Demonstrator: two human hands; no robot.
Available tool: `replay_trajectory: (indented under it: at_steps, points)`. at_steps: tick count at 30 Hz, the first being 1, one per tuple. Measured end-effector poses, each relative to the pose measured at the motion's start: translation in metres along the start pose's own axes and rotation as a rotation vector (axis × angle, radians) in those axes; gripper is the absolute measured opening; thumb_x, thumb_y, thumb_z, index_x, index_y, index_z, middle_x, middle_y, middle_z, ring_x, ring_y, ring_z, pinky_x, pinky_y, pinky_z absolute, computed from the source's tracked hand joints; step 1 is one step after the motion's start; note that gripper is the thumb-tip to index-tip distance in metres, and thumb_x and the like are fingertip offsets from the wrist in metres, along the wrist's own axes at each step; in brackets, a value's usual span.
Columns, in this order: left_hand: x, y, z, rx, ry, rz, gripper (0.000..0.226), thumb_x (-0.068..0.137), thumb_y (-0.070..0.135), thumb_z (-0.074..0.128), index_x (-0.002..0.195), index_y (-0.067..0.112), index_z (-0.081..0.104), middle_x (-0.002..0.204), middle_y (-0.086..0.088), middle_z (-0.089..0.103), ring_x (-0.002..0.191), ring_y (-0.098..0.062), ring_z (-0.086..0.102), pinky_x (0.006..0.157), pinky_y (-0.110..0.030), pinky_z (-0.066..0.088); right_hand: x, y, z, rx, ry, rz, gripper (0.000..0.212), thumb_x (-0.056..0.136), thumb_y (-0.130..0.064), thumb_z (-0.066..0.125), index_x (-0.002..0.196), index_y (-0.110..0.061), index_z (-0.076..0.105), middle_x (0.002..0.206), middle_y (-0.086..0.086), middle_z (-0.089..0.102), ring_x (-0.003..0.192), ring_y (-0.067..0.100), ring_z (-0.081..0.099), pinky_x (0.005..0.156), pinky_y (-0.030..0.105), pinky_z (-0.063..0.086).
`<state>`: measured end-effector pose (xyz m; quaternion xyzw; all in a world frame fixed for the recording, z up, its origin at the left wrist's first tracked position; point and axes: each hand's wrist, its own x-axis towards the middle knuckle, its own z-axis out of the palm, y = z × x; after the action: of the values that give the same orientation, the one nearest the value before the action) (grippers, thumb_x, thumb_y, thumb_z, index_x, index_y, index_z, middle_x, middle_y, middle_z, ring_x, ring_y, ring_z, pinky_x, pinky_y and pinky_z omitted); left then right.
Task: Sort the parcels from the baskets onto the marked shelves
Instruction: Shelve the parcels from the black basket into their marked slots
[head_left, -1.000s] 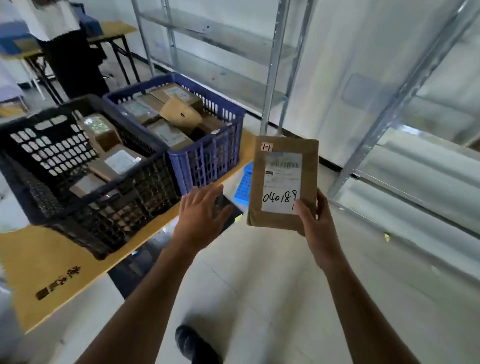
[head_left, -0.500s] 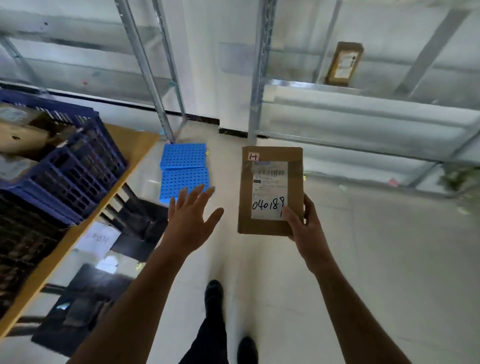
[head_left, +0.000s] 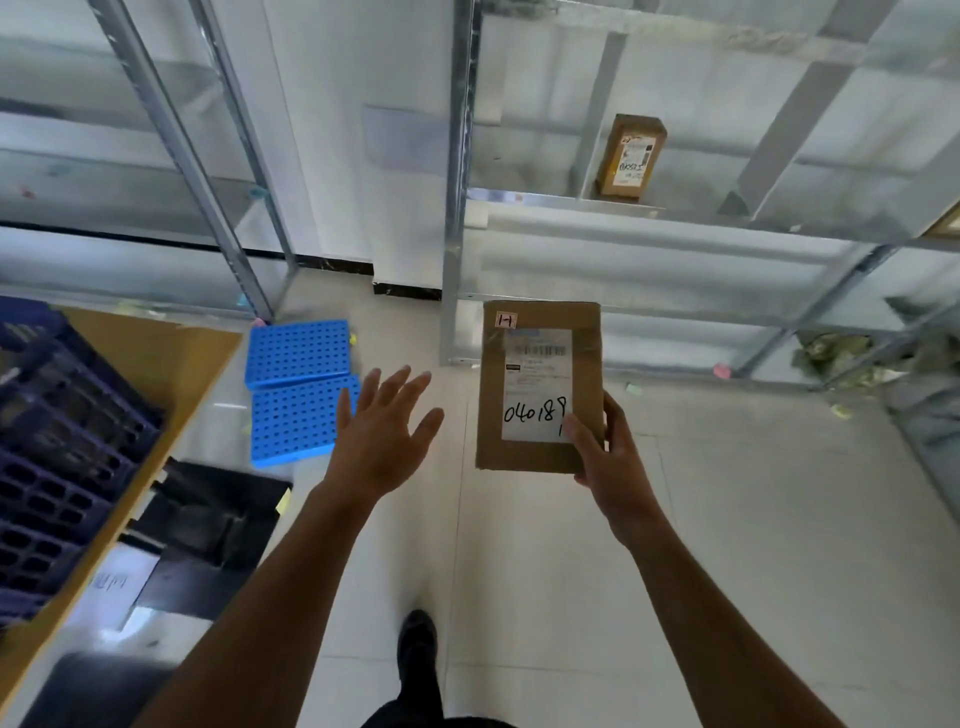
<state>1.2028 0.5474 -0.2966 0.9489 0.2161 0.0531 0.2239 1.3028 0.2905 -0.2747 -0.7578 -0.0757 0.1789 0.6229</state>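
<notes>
The parcel (head_left: 540, 384) bears a white label hand-marked "040189" and a corner tag reading "H"; its printed lines are too small to read. A second parcel (head_left: 631, 156) stands on the metal shelf (head_left: 561, 200) at 1 o'clock, writing blurred. The dark blue basket (head_left: 67, 431) sits on the tabletop (head_left: 171, 353) at 9 o'clock, contents hidden. The right grip (head_left: 608, 462) pinches the parcel's lower right corner, thumb on the label. At the parcel's 9 o'clock the left grip (head_left: 382, 426) is spread wide, holding nothing.

Basket (head_left: 62, 447) left (shelves (head_left: 649, 208) ahead)
</notes>
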Motion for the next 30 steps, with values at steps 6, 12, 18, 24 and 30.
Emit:
replay_trajectory:
  at_steps: [6, 12, 18, 24, 30]
  points:
    - [0.064, -0.023, -0.011, -0.009, 0.005, 0.015, 0.067, 0.096, 0.068, 0.029, 0.157, 0.042, 0.026, 0.170, 0.005, 0.020, 0.158, -0.027, 0.002, 0.123, -0.057, -0.004, 0.050, -0.025, 0.026, -0.012, 0.028, -0.025, 0.064, 0.086, -0.054, 0.067, 0.145, -0.043, 0.044, 0.114, -0.023, 0.070, 0.105, 0.001, 0.070, 0.068, 0.019, 0.059]
    - [0.117, -0.020, -0.008, -0.015, -0.005, 0.046, 0.069, 0.096, 0.069, 0.042, 0.157, 0.041, 0.028, 0.169, 0.004, 0.021, 0.158, -0.028, 0.002, 0.122, -0.056, -0.004, 0.100, -0.037, 0.032, 0.018, 0.042, -0.034, 0.066, 0.087, -0.051, 0.070, 0.147, -0.041, 0.044, 0.116, -0.021, 0.071, 0.111, 0.010, 0.072, 0.082, 0.035, 0.063]
    - [0.184, -0.005, -0.007, 0.004, 0.010, 0.053, 0.069, 0.095, 0.070, 0.040, 0.157, 0.041, 0.029, 0.168, 0.004, 0.024, 0.158, -0.029, 0.004, 0.123, -0.055, -0.001, 0.169, -0.044, 0.022, 0.057, 0.032, -0.043, 0.064, 0.088, -0.047, 0.070, 0.147, -0.040, 0.045, 0.119, -0.016, 0.071, 0.112, 0.011, 0.072, 0.083, 0.036, 0.063]
    - [0.270, 0.037, -0.022, 0.070, 0.080, 0.085, 0.083, 0.084, 0.083, 0.014, 0.156, 0.042, 0.027, 0.169, 0.006, 0.023, 0.158, -0.029, 0.004, 0.123, -0.055, -0.001, 0.267, -0.066, -0.001, 0.104, 0.016, -0.110, 0.056, 0.100, -0.035, 0.067, 0.150, -0.036, 0.042, 0.116, -0.019, 0.070, 0.111, 0.010, 0.071, 0.082, 0.035, 0.064]
    - [0.353, 0.103, -0.050, -0.075, 0.170, 0.111, 0.090, 0.085, 0.088, 0.013, 0.158, 0.038, 0.028, 0.166, 0.005, 0.030, 0.157, -0.023, 0.012, 0.125, -0.050, 0.013, 0.361, -0.110, -0.030, 0.199, -0.013, -0.176, 0.063, 0.094, -0.049, 0.064, 0.151, -0.036, 0.041, 0.133, -0.008, 0.066, 0.119, 0.021, 0.069, 0.090, 0.045, 0.064]
